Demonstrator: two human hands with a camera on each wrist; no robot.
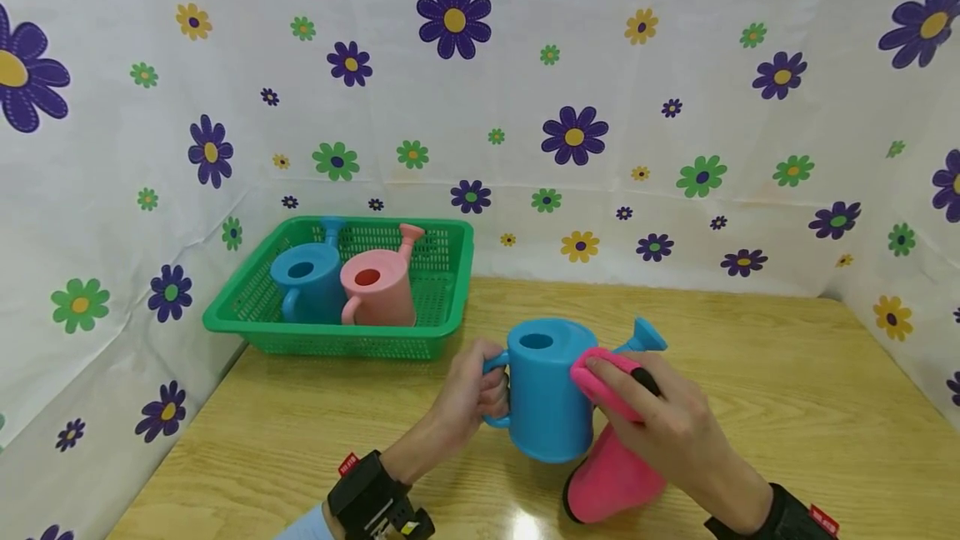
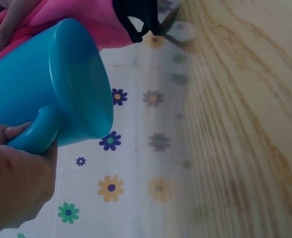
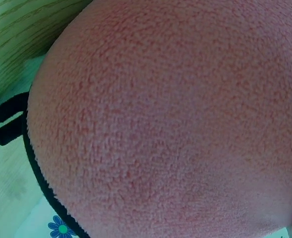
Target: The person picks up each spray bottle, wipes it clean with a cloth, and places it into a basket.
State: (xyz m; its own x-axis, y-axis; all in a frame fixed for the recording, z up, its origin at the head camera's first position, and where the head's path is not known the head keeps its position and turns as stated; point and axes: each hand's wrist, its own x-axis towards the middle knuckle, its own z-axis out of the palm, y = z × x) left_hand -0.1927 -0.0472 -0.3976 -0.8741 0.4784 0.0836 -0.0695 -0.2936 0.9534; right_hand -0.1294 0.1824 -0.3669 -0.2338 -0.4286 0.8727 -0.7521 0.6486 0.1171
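Note:
A blue watering can (image 1: 547, 415) is held off the table in front of me, its spout pointing right. My left hand (image 1: 471, 394) grips its handle; in the left wrist view the fingers of that hand (image 2: 24, 181) wrap the handle and the can's base faces the wood. With my right hand (image 1: 675, 427) I hold a bunched pink cloth (image 1: 618, 482) with black edging against the can's right side, near the spout. The cloth's lower part hangs beneath that hand. Fuzzy pink cloth (image 3: 160, 109) with a black loop fills most of the right wrist view.
At the back left of the wooden table (image 1: 780, 390) sits a green plastic basket (image 1: 337, 342). Inside it stand another blue watering can (image 1: 318, 294) and a pink watering can (image 1: 386, 294). A flower-patterned white sheet (image 1: 510, 82) hangs behind and along the sides.

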